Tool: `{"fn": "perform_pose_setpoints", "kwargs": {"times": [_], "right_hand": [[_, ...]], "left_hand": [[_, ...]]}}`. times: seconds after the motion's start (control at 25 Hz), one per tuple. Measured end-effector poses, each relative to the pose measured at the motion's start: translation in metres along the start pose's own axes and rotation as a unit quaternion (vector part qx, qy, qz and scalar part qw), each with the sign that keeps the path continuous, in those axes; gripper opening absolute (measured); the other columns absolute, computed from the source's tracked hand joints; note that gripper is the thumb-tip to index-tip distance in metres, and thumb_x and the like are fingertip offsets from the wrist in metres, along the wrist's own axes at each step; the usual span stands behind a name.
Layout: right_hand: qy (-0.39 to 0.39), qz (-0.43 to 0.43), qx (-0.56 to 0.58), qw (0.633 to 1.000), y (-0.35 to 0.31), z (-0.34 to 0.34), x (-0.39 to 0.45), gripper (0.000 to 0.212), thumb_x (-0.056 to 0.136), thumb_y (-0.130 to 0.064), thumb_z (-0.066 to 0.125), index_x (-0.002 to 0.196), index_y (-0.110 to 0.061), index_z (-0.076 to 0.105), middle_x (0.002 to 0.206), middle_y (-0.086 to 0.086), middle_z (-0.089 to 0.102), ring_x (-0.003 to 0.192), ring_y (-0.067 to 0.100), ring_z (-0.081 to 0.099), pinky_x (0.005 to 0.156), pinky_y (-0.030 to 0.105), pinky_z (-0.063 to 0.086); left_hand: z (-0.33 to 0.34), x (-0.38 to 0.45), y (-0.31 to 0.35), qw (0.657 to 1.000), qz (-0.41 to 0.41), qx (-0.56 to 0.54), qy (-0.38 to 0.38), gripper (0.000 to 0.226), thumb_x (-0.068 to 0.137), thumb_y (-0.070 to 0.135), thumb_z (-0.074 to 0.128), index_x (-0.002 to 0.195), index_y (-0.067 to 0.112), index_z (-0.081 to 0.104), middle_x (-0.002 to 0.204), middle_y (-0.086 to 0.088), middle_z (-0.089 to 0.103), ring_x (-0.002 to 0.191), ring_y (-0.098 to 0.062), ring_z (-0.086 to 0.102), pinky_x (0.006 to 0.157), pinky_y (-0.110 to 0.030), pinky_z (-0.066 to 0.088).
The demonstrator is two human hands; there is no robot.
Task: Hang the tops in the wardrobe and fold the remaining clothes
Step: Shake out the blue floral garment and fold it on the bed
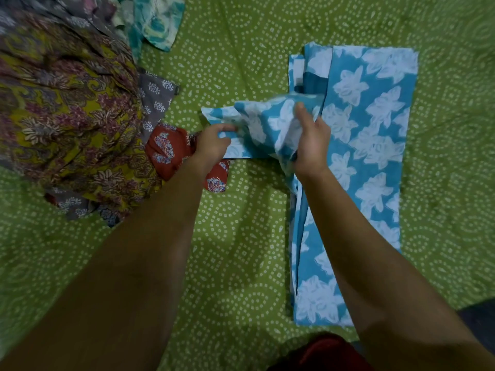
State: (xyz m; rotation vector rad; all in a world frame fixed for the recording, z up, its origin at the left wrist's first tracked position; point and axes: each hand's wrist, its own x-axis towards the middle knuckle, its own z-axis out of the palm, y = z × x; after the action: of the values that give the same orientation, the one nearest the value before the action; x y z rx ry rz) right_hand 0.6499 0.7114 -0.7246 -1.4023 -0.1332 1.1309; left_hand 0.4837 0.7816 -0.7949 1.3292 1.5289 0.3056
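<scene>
Both hands (214, 143) (312, 145) on blue garment (369, 145)

Both bare forearms reach forward, converging; left hand (213, 141) curled, fingers pinching a cloth (267, 124) edge; right hand (312, 145) raised just beside it, thumb up, fingers gripping bunched cloth.

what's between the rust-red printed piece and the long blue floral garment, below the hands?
Head view: only bare green dotted bedsheet between the rust-red piece and the blue floral garment. Higher up, its sleeve, held by both hands, crosses that gap.
</scene>
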Motion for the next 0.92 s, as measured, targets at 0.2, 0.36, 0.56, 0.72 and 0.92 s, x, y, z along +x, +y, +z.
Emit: {"fn": "perform_pose_setpoints", "kwargs": {"times": [0.2,0.36,0.56,0.72,0.92], "right_hand": [[0.104,-0.160,-0.206,0.960,-0.007,0.028,-0.035,0.042,0.099,-0.028,0.051,0.061,-0.022,0.033,0.053,-0.013,0.033,0.049,-0.001,0.032,0.051,0.018,0.030],[0.013,-0.238,-0.299,0.924,0.010,0.030,-0.067,0.034,0.101,-0.027,0.046,0.067,-0.024,0.038,0.050,-0.010,0.032,0.046,0.005,0.032,0.048,0.025,0.022],[-0.146,-0.325,-0.463,0.811,0.057,0.027,-0.091,0.038,0.096,-0.020,0.037,0.125,-0.005,0.057,0.089,0.008,0.066,0.078,0.017,0.060,0.065,0.026,0.040],[-0.333,-0.239,-0.681,0.607,0.115,0.034,-0.111,0.053,0.100,-0.022,0.034,0.151,-0.020,0.022,0.156,0.008,0.026,0.143,0.034,0.024,0.112,0.046,0.024],[-0.359,-0.228,-0.753,0.502,0.145,0.018,-0.112,0.054,0.097,-0.017,0.035,0.150,-0.014,0.025,0.156,0.010,0.026,0.143,0.035,0.020,0.113,0.049,0.018]], "left_hand": [[-0.032,-0.045,-0.022,0.997,0.062,0.041,-0.028,0.050,0.075,0.006,0.078,0.121,0.012,0.059,0.129,-0.005,0.046,0.118,-0.017,0.047,0.095,-0.029,0.044],[-0.055,-0.094,-0.062,0.998,0.018,0.046,-0.049,0.057,0.070,0.002,0.080,0.121,0.018,0.058,0.130,-0.006,0.041,0.115,-0.021,0.049,0.075,-0.030,0.057],[-0.066,-0.120,-0.109,0.997,-0.026,-0.021,-0.074,0.062,0.069,0.004,0.082,0.117,0.035,0.057,0.131,-0.002,0.044,0.106,-0.030,0.060,0.062,-0.041,0.060],[-0.055,-0.131,-0.109,0.987,-0.082,-0.136,-0.038,0.051,0.076,-0.013,0.068,0.123,0.002,0.052,0.113,-0.007,0.061,0.099,-0.026,0.061,0.063,-0.017,0.054],[-0.057,-0.124,-0.088,0.907,-0.275,-0.313,0.057,0.034,0.097,0.034,0.038,0.117,0.017,0.060,0.119,-0.003,0.064,0.091,-0.018,0.061,0.070,-0.029,0.047]]}}
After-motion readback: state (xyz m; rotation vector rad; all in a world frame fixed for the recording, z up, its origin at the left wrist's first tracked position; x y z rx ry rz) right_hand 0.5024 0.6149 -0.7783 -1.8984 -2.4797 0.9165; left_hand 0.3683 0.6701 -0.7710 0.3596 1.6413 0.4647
